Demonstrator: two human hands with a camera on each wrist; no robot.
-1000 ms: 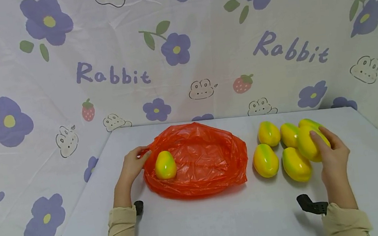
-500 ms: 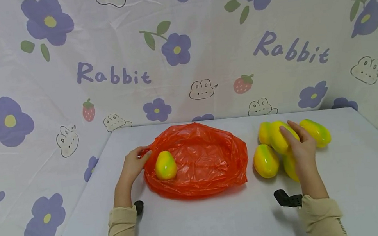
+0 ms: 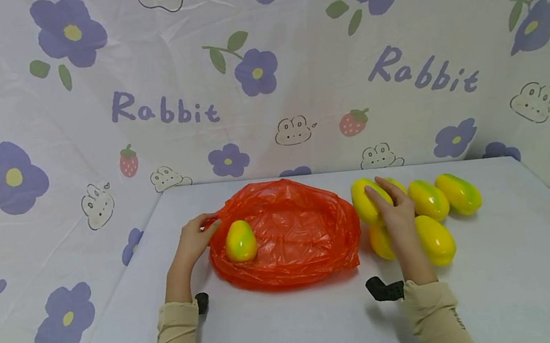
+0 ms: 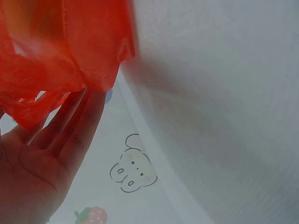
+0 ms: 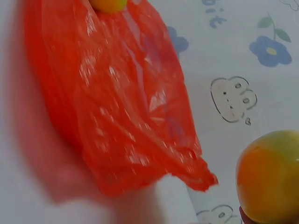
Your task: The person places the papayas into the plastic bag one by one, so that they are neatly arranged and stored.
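Observation:
A red plastic bag (image 3: 293,232) lies spread open on the white table, with one yellow-green mango (image 3: 240,241) inside at its left. My left hand (image 3: 196,239) pinches the bag's left rim; in the left wrist view the fingers (image 4: 79,126) reach up behind the red film. Just off the bag's right rim, my right hand (image 3: 398,219) grips another mango (image 3: 368,201) above the table. The right wrist view catches that held mango (image 5: 271,177) at its right edge, apart from the bag (image 5: 126,107).
Several more mangoes stand grouped on the right of the table, among them a front one (image 3: 436,240) and a far right one (image 3: 458,193). Two are partly hidden by my right hand. Behind the table hangs a floral cloth (image 3: 268,115).
My right hand has carried the gripped mango leftward over the other mangoes, from the far right of the group to beside the bag. The left hand and the bag have stayed put.

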